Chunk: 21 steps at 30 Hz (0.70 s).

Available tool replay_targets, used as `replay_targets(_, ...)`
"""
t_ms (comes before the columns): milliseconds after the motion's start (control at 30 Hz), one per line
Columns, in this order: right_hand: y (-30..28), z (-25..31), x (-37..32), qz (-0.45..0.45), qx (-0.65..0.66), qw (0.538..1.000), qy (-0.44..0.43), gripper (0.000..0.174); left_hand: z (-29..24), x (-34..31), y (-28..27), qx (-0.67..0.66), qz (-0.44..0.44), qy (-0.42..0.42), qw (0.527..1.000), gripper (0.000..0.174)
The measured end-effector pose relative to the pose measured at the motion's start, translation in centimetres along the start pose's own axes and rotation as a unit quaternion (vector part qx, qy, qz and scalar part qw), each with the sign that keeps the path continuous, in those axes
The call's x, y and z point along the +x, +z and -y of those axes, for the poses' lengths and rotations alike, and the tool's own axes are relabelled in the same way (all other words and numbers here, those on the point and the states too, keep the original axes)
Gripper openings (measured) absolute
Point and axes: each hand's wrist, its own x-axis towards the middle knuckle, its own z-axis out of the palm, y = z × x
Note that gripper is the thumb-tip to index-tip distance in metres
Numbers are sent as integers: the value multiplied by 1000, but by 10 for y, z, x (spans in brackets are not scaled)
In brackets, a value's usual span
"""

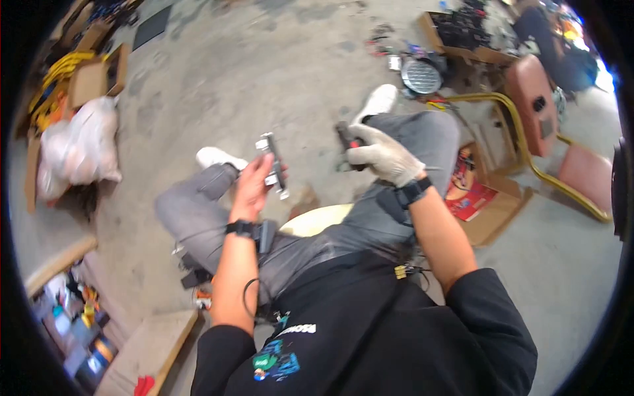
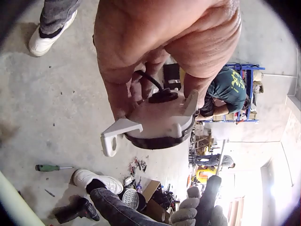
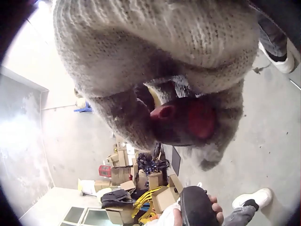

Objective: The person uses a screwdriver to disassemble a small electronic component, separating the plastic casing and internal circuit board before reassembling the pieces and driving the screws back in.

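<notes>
The bare left hand (image 1: 251, 186) (image 2: 167, 42) grips a round fixture (image 1: 272, 166) (image 2: 160, 117) with a pale back, a black rim, pale brackets and a black cable. Its black side (image 3: 197, 207) faces the right wrist view. The right hand (image 1: 388, 157) (image 3: 155, 61), in a knitted pale glove, has its fingers curled round a black and red tool (image 1: 346, 137) (image 3: 183, 121); the glove hides much of it. Both hands are raised above the floor in front of the seated person, apart from each other.
A green screwdriver (image 2: 49, 167) and a dark power tool (image 2: 77, 210) lie on the floor. A round ribbed lamp (image 1: 421, 76) and boxes are at the upper right. A chair (image 1: 531, 105) and an open carton (image 1: 492, 208) stand right; a plastic bag (image 1: 82, 142) is left.
</notes>
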Motion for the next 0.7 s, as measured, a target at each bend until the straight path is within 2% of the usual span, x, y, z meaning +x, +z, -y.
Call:
replay_targets(67,15,4,1,-16,-28,999,3,47,-3,-2,5,7,13,-19,1000,34)
replay_targets(133,30,4,10,27,-44,998,26,41,-2,0,7,4,12,-25,1000,33)
replay_targets(200,50,7,15,5,-66,997,46,36,-2,-1,11,11,14,-24,1000,37)
replay_targets(233,62,-7,24,-7,-61,998,-17,33,0,0,12,15,12,-22,1000,39)
replay_targets(267,66,-17,27,-2,-60,998,-17,33,2,1,13,20,11,-21,1000,41)
replay_targets(333,87,-4,26,-10,-120,989,-89,30,-1,-2,17,39,-1,-28,999,44)
replay_targets(367,93,7,23,-16,-174,980,-99,27,-2,-4,18,59,-8,-34,998,46)
replay_targets(400,97,1,27,-13,-173,980,-99,27,0,-3,18,58,-10,-34,998,46)
replay_targets(467,104,-17,36,-62,-240,947,-206,27,5,0,15,35,-3,-34,999,34)
replay_targets(633,105,-22,38,-73,-247,947,-192,28,2,-1,21,63,-16,-28,998,26)
replay_targets(700,105,-21,38,-76,-254,944,-197,26,6,2,15,84,-20,-39,995,39)
